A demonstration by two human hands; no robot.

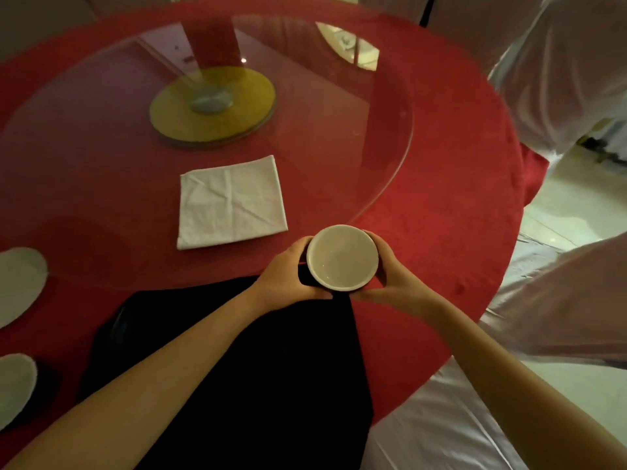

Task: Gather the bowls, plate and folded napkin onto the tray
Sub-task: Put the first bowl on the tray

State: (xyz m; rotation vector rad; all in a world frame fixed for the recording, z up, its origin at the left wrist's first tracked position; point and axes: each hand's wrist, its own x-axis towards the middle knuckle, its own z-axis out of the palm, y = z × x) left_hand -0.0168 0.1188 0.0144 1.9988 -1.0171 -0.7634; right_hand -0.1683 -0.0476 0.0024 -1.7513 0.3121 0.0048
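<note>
While both hands cup it from the sides, the small round white ceramic bowl (342,257) sits in the air above the near edge of the worktop (441,184), its opening facing up and its inside empty. The left hand (288,274) wraps its fingers around the left wall of the bowl and the right hand (390,276) wraps the right wall, so the two hands are pressed against the bowl with the thumbs at the near side. Under the bowl and the forearms lies a flat black tray (237,368), which reaches the near edge of the worktop; whether the bowl touches it I cannot tell.

Just beyond the left hand, a white square folded cloth napkin (232,201) lies flat on the round clear glass turntable (373,130), near its closest rim. At the left edge of the worktop two white dishes are partly cut by the frame: one pale round plate (18,283) farther away and one white dish (15,388) closer, beside the left side of the tray. A round yellow base disc (213,106) sits at the centre under the glass. A red tablecloth covers the whole worktop, and white draped chair covers (559,79) stand around its right side.
</note>
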